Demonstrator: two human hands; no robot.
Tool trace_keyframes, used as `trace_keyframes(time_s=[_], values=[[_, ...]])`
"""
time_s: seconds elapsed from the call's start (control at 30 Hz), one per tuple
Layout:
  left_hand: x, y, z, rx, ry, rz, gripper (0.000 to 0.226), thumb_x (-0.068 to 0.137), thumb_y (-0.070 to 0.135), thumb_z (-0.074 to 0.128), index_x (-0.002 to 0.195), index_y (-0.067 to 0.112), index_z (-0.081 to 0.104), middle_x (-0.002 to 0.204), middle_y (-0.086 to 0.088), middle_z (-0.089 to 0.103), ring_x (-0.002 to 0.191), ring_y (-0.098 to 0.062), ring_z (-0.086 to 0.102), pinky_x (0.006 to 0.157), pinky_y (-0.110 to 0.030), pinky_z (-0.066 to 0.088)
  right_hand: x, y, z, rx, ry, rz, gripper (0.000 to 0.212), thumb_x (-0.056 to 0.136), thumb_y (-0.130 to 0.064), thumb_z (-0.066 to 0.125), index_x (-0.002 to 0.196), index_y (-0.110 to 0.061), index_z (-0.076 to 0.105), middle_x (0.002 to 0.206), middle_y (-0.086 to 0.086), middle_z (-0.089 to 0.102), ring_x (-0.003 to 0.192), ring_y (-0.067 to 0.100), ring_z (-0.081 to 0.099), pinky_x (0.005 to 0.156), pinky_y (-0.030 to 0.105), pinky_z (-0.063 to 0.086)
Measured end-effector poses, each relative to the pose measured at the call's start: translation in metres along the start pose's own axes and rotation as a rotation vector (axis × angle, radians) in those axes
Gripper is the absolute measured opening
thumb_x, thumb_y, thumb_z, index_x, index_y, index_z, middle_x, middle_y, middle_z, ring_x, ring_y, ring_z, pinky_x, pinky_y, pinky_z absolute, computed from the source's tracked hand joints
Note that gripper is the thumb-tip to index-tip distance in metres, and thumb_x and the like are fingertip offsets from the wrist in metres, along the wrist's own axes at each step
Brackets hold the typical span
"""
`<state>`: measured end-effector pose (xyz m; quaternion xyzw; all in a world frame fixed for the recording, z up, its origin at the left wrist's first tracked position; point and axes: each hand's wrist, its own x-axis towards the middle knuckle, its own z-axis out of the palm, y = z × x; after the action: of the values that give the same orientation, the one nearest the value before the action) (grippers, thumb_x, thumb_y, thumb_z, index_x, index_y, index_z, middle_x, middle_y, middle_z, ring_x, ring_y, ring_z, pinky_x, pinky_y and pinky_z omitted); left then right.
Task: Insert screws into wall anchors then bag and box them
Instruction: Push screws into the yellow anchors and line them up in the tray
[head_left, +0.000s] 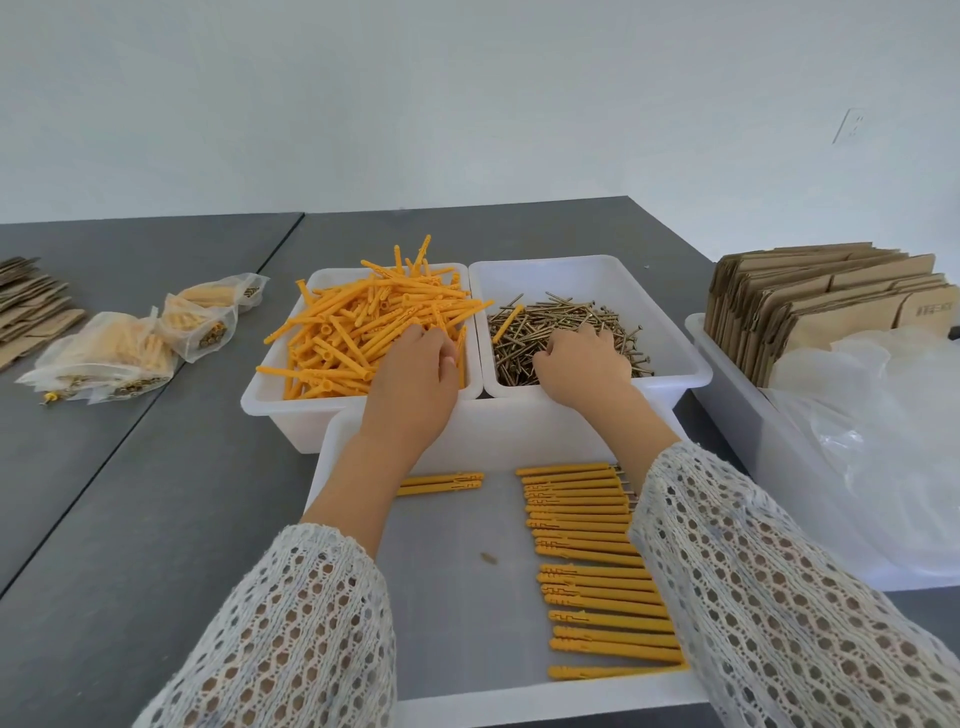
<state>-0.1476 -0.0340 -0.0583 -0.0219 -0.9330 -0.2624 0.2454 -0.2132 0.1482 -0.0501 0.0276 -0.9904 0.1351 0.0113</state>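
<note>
On a grey desk (156, 519) two white bins stand side by side: the left bin (270, 405) is heaped with orange anchors (358, 327), the right bin (675, 364) holds brass screws (566, 312). The left hand (410, 379) reaches into the anchors, the right hand (582, 364) into the screws, fingers curled down into each pile. In the near tray (467, 597) lie rows of assembled anchors (587, 525). Filled bags (130, 348) lie at left; flat cartons (821, 296) and clear plastic bags (893, 431) sit in a bin at right.

Loose white open-knit sleeves (779, 597)
</note>
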Motion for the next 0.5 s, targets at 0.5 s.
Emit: trace_keyframes(time_s=[0.5], values=[[0.0023,-0.003,-0.0025,-0.15,0.067,0.08,0.018,0.091,-0.001,0.054,0.099,0.013,0.062,0.097,0.005,0.048,0.082,0.007,0.044,0.07,-0.004,0.033,-0.0054,-0.0022,-0.004,-0.047,-0.007,0.103,0.043,0.094,-0.033,0.034,0.119,-0.009,0.059,0.123,0.015,0.056,0.112,0.036,0.052,0.099,0.047,0.041]])
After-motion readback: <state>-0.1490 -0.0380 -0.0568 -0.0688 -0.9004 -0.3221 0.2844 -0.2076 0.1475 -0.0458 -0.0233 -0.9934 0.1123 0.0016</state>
